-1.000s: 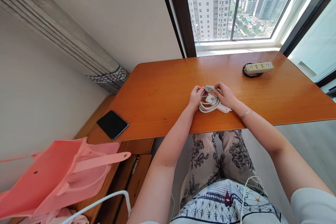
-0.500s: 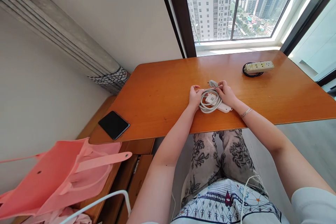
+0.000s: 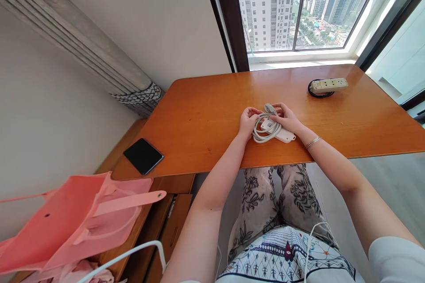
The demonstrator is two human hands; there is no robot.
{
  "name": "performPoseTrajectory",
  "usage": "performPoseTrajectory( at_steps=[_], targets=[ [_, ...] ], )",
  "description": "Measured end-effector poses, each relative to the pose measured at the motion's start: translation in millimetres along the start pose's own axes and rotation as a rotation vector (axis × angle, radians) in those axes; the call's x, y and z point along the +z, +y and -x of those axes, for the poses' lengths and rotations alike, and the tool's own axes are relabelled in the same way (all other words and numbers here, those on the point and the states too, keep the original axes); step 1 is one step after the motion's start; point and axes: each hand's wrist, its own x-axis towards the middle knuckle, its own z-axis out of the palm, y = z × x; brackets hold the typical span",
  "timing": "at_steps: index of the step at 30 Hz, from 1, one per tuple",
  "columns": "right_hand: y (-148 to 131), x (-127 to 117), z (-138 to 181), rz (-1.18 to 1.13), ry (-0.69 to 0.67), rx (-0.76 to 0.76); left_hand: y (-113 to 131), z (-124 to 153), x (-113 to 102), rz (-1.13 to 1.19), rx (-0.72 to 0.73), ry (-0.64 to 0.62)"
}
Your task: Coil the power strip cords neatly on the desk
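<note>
A white power strip point(image 3: 286, 135) lies near the table's front edge, its pale cord point(image 3: 263, 138) looped into a coil on top of it. My left hand point(image 3: 249, 120) is closed on the left side of the coil, fingertips at the upper loops. From the right, my right hand point(image 3: 286, 117) grips the coil's upper right part, its fingers bent around the cord. Between the two hands the grey plug point(image 3: 268, 108) sticks up at the far side of the coil. Part of the strip is hidden under the loops and my right hand.
A second power strip point(image 3: 329, 84) with a black cord sits at the back right of the wooden table point(image 3: 199, 119). A black tablet point(image 3: 143, 156) lies at the left front corner. Beside it hangs a pink bag point(image 3: 76, 221). A window point(image 3: 308, 13) stands beyond the table.
The plug has shifted slightly nearer and turned upright between my hands. My right hand's fingers have moved a little over the coil; my left hand stays at its left side.
</note>
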Motion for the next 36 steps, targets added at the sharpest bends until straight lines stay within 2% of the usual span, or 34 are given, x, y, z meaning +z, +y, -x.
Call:
performPoseTrajectory(
  at_steps=[4, 11, 19, 22, 26, 29, 32, 36],
  targets=[
    [2.5, 0.1, -0.2, 0.026, -0.001, -0.002, 0.6, 1.2, -0.9, -0.044, 0.005, -0.057],
    [3.8, -1.9, -4.7, 0.074, -0.038, -0.022, 0.9, 2.5, 1.1, -0.025, 0.023, -0.078],
    [-0.3, -12.6, -2.6, -0.007, -0.239, -0.044, 1.2, -1.4, -3.8, 0.003, 0.034, -0.127],
    [7.9, -14.3, -4.6, -0.012, -0.199, -0.016, 4.1, -3.1, -9.3, -0.081, 0.079, -0.111],
    [23.1, -14.0, -8.8, 0.015, -0.066, 0.012, 11.5, -1.2, -24.5, -0.229, 0.244, -0.08],
    [28.3, -13.4, -9.7, 0.085, -0.037, -0.026, 16.2, 3.1, -37.4, -0.396, 0.316, -0.225],
    [25.9, -13.1, -7.1, 0.193, -0.003, -0.081, 19.6, 7.7, -45.3, -0.549, 0.291, -0.378],
    [13.5, -13.9, 0.1, 0.359, 0.028, -0.21, 23.9, 11.6, -47.3, -0.697, 0.324, -0.489]
  ],
)
